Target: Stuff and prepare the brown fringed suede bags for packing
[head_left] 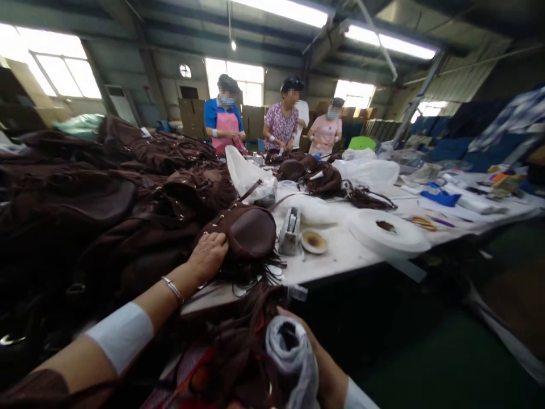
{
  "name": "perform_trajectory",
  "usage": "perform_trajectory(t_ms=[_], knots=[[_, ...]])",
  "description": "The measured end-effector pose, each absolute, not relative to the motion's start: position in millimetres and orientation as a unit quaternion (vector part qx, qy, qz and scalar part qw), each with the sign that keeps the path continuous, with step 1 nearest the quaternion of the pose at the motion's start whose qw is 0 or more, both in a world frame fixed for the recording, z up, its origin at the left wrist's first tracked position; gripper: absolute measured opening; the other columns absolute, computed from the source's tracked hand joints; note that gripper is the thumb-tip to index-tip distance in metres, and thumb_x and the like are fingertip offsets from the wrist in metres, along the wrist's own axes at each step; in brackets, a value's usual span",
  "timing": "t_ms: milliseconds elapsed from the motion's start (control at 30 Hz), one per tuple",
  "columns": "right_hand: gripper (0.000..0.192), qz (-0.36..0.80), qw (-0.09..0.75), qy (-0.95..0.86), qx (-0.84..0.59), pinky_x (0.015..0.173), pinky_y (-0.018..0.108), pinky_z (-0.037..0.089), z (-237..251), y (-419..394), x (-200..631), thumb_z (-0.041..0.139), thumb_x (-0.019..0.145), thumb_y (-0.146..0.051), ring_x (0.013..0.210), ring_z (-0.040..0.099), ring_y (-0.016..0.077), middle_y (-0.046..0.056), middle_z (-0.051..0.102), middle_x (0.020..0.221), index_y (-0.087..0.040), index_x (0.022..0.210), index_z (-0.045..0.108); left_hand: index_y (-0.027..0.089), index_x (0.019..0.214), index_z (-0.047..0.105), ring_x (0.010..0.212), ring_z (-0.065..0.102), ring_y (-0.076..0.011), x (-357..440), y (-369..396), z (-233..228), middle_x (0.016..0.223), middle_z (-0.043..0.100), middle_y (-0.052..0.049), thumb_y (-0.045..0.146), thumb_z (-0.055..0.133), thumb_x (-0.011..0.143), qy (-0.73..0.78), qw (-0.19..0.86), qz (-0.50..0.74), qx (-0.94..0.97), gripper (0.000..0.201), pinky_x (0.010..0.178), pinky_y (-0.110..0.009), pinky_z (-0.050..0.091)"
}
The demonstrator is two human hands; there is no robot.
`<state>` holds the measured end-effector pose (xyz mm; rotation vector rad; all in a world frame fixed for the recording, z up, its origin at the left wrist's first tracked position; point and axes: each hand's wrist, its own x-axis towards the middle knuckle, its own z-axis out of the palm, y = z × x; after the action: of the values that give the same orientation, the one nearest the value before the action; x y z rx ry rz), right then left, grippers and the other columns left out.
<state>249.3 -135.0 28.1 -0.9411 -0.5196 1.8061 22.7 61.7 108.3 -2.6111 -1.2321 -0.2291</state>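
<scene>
A dark brown fringed handbag with a rounded leather flap lies at the front of the table. My left hand is closed on its left side, fingers curled over the edge. Lower down, off the table's front edge, another dark brown bag hangs close to my body. My right hand is at that bag's right side, its fingers mostly hidden, seemingly gripping it. A whitish rolled-up wrap stands in front of the right hand and covers part of it.
A large heap of brown bags fills the left. On the table are a tape dispenser, a small tape roll, a big white roll, scissors and clear plastic bags. Several people work across the table.
</scene>
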Motion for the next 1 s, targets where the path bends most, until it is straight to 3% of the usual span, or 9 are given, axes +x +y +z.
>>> perform_trajectory(t_ms=[100,167,300,367,500,600,700,833,1000], knots=[[0.037,0.786,0.483,-0.144,-0.36,0.081,0.035,0.055,16,-135,248,0.069,0.087,-0.051,0.085,0.07,0.022,0.005,0.072,0.079,-0.015,0.094,0.072,0.008,0.134,0.056,0.133,0.042,-0.0364,22,19,104,0.135,0.053,-0.021,0.023,0.056,0.09,-0.411,0.074,-0.191,-0.888,0.047,0.114,-0.052,0.032],[0.039,0.799,0.486,-0.115,-0.335,0.082,0.035,0.055,12,-135,250,0.069,0.086,-0.053,0.081,0.07,0.0215,0.004,0.072,0.074,-0.014,0.093,0.073,0.013,0.13,0.061,0.124,0.052,-0.0304,16,-14,106,0.127,0.059,-0.016,0.033,0.055,0.093,-0.41,-0.044,-0.26,-0.873,0.042,0.11,-0.044,0.04],[0.05,0.795,0.511,-0.099,-0.313,0.084,0.035,0.055,12,-142,254,0.071,0.081,-0.061,0.079,0.07,0.0214,0.005,0.073,0.075,-0.013,0.093,0.073,0.023,0.121,0.067,0.107,0.065,-0.0259,1,-73,107,0.117,0.07,-0.007,0.049,0.052,0.094,-0.375,-0.425,-0.142,-0.811,0.04,0.096,-0.036,0.051],[0.058,0.794,0.525,-0.095,-0.29,0.086,0.037,0.054,16,-150,255,0.072,0.077,-0.067,0.082,0.07,0.0235,0.008,0.074,0.078,-0.012,0.093,0.072,0.023,0.123,0.066,0.106,0.066,-0.0277,-4,-92,108,0.116,0.072,-0.006,0.057,0.051,0.093,-0.353,-0.528,-0.109,-0.764,0.048,0.092,-0.036,0.052],[0.061,0.788,0.552,-0.128,-0.24,0.089,0.041,0.054,35,-167,254,0.073,0.074,-0.07,0.094,0.07,0.0279,0.01,0.075,0.086,-0.013,0.096,0.072,0.018,0.103,0.072,0.089,0.066,-0.0259,5,-104,123,0.095,0.074,-0.005,0.065,0.055,0.086,-0.378,-0.51,-0.111,-0.764,0.053,0.077,-0.03,0.051],[0.056,0.754,0.574,-0.204,-0.247,0.087,0.035,0.053,53,-176,251,0.083,0.073,-0.048,0.096,0.07,0.0253,0.012,0.075,0.102,-0.012,0.114,0.068,0.018,0.089,0.073,0.08,0.064,-0.0232,22,-98,139,0.085,0.072,-0.004,0.063,0.056,0.085,-0.402,-0.433,-0.113,-0.799,0.049,0.072,-0.027,0.048],[0.062,0.729,0.58,-0.268,-0.247,0.082,0.031,0.053,70,-183,247,0.082,0.071,-0.033,0.094,0.07,0.0243,0.014,0.073,0.112,-0.012,0.126,0.062,0.016,0.084,0.072,0.072,0.061,-0.0224,42,-92,145,0.076,0.069,-0.004,0.064,0.057,0.083,-0.428,-0.391,-0.093,-0.809,0.05,0.061,-0.026,0.042],[0.066,0.696,0.603,-0.307,-0.239,0.084,0.034,0.054,89,-191,249,0.079,0.07,-0.028,0.096,0.069,0.0259,0.013,0.072,0.114,-0.014,0.131,0.059,0.015,0.09,0.071,0.075,0.063,-0.0233,60,-91,134,0.083,0.071,-0.006,0.063,0.053,0.087,-0.435,-0.478,-0.099,-0.757,0.051,0.06,-0.027,0.043],[0.072,0.667,0.624,-0.328,-0.241,0.083,0.034,0.054,105,-185,266,0.079,0.07,-0.028,0.099,0.068,0.0259,0.01,0.071,0.118,-0.018,0.137,0.055,0.016,0.086,0.07,0.064,0.063,-0.0197,73,-90,124,0.076,0.072,-0.004,0.047,0.066,0.08,-0.405,-0.638,-0.162,-0.635,0.032,0.06,-0.027,0.047]])
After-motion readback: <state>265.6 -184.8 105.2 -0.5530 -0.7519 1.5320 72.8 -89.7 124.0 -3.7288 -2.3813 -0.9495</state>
